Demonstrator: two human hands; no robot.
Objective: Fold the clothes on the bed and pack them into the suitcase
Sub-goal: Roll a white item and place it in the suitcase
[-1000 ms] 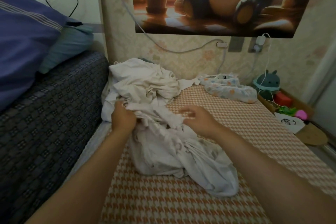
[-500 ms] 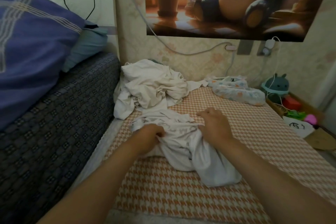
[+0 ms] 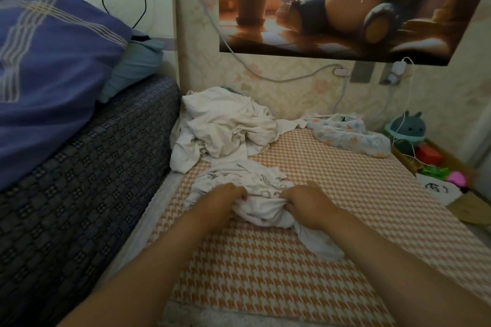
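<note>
A white garment [image 3: 252, 194] with faint dark print was seen crumpled on the orange-and-white checked bed cover [image 3: 265, 273], near the middle of the bed, with one end trailing out to the near right. Just behind it, a bigger pile of white clothes [image 3: 225, 127] was heaped in the corner between the wall and the dark checked cover [image 3: 79, 194] at the left. Whether the two touched could not be told. A small flower-print piece [image 3: 350, 138] was laid apart at the far right, by the wall.

A low box [image 3: 451, 159] was set off the bed's right edge. A red block [image 3: 429, 154], something green [image 3: 433, 171] and something pink [image 3: 456, 178] were seen in it. A round teal plush toy [image 3: 407, 127] was placed just behind the box.

Both forearms were stretched forward from the bottom of the view, palms down. The left hand [image 3: 220, 202] was curled into the garment's left side, with fabric bunched under the fingers. The right hand [image 3: 308, 204] was closed on the right side, with its fingers tucked into a fold. A bunched ridge of cloth was held between the two hands, which were close but apart.
</note>
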